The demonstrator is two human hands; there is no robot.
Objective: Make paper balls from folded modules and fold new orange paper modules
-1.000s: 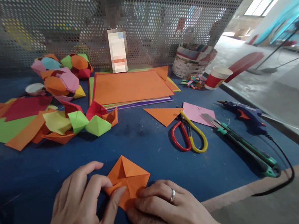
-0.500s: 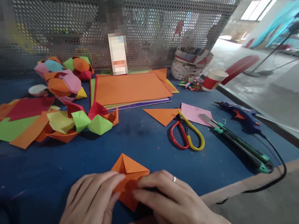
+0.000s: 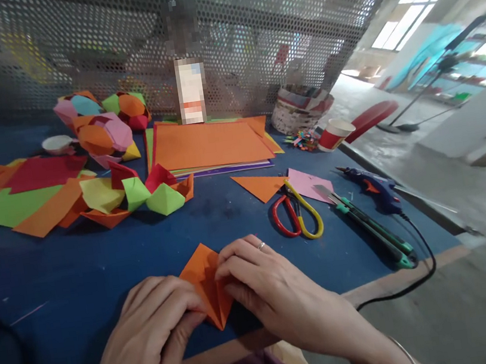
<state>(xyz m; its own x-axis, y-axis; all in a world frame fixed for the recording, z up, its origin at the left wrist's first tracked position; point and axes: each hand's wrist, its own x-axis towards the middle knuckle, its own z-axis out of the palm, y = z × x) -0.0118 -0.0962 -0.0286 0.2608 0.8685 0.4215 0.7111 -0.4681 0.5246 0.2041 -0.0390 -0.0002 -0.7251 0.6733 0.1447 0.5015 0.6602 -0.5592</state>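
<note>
A folded piece of orange paper [image 3: 205, 271], diamond-shaped with creased flaps, lies near the front edge of the blue table [image 3: 100, 256]. My left hand [image 3: 155, 327] presses its left corner between fingers and thumb. At the paper's right side my right hand [image 3: 261, 282], with a ring on one finger, pinches a flap; its fingertips hide that corner. Just beyond my right hand lie scissors [image 3: 296, 222] with one red and one yellow handle, partly over a pink paper [image 3: 309, 183] and an orange paper triangle [image 3: 259, 187].
A green utility knife [image 3: 371, 230] and a blue glue gun [image 3: 372, 185] with its cable lie at right. Farther back are stacked coloured sheets [image 3: 210, 144], folded paper pieces [image 3: 164, 199], paper balls [image 3: 100, 132], a paper cup [image 3: 336, 134] and a basket [image 3: 300, 107].
My right hand has moved up along the paper's right side and now pinches a flap there. The flap at the right has been folded inward. The view has shifted slightly.
</note>
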